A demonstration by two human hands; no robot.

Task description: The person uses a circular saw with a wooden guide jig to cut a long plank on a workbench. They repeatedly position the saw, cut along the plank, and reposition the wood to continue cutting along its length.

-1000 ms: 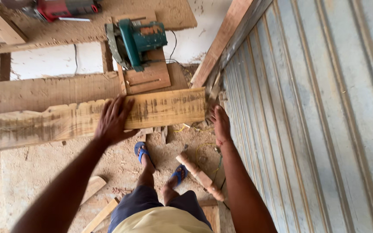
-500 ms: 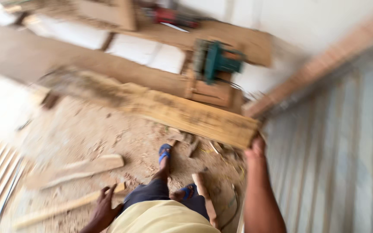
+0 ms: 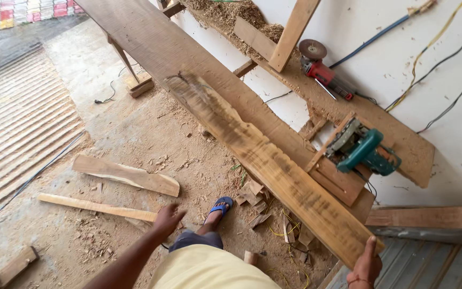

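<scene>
— Right hand (image 3: 366, 263)?
— Fingers clamped on the near end of a long plank (image 3: 274, 166), thumb up along the edge. Rough-sawn, pale yellow, streaked with dark stains; blurred at the far end.

— Left hand (image 3: 168, 218)?
— Fingers spread and released, grasping nothing, hanging over the floor (image 3: 129, 134) just beside a thin wooden strip (image 3: 97, 206).

— Where does the plank lie?
— Slanting away from the right hand, along a wider brown board (image 3: 151, 32) on the low table (image 3: 402, 144).

— On the table?
— A teal circular saw (image 3: 362, 150) near the plank, set on a square wooden base. Farther up, a red angle grinder (image 3: 322, 72) with a round disc, well apart from the saw. Heaped sawdust at the far end.

— Underfoot?
— Dusty concrete, strewn with shavings and offcuts. A short wedge-shaped slab (image 3: 126, 175) beyond the strip. A blue sandal (image 3: 220, 206) between left hand and plank.

— Room?
— White wall (image 3: 445, 64) with loose cables, blue, yellow, black. Ribbed metal sheet (image 3: 17, 123) flat on the left; corrugated metal by the right hand.
</scene>
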